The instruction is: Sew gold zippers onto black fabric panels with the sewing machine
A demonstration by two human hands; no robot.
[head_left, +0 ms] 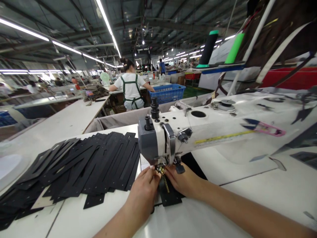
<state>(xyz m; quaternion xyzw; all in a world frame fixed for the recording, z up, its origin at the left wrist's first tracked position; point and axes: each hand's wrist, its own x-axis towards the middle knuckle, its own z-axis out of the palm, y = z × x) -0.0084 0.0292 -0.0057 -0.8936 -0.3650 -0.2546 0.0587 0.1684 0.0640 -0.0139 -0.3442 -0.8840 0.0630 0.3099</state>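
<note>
A black panel (pixel 170 198) lies under the needle area of a white sewing machine (pixel 198 132), with a gold-toothed zipper (pixel 166 183) running along it. My left hand (pixel 145 188) is closed at the left edge of this work, thumb and fingertips pinched together close to the presser foot. From the other side, my right hand (pixel 184 180) grips the panel, its fingertips beside the zipper. Parts of the machine head hide some of the right fingers and the far end of the panel.
Many black cut panels with slots (pixel 99 165) are heaped on the table at left. Scissors with pink handles (pixel 269 128) rest on the machine arm, near a yellow tape measure (pixel 223 136). Thread cones (pixel 234 48) stand above. Ahead, a person (pixel 130 87) works beside a blue basket (pixel 168 92).
</note>
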